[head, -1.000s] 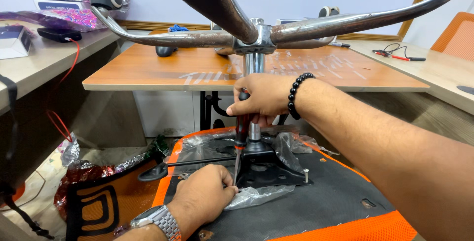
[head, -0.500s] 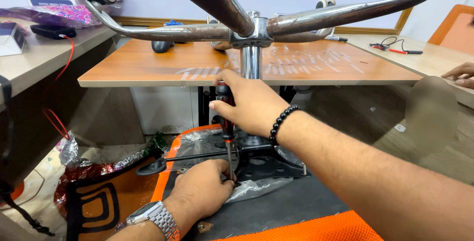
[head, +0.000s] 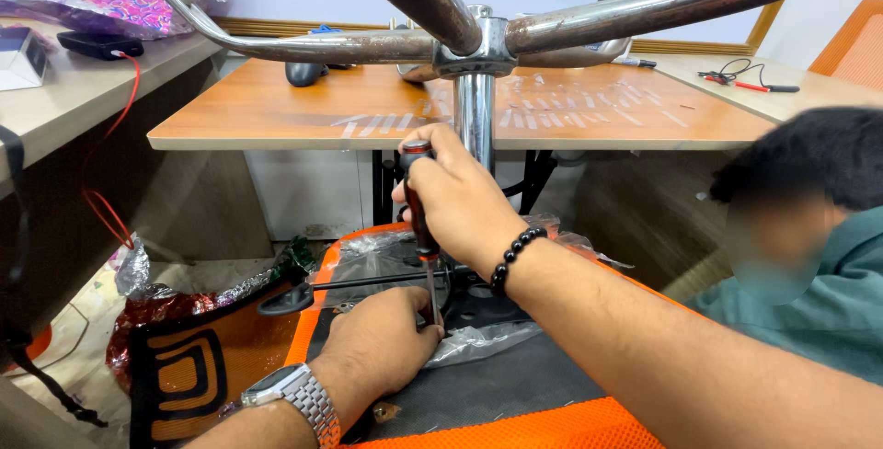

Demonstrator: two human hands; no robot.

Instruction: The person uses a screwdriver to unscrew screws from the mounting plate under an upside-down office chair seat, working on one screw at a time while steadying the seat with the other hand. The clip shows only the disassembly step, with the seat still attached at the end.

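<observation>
- One upturned chair base (head: 478,44) towers over us, chrome legs spreading from one post.
- One wooden table (head: 368,109) behind.
- Our right hand (head: 460,196) clenches one screwdriver (head: 421,219), upright beside the post.
- Our left hand (head: 382,334) steadies its tip, fingers curled.
</observation>
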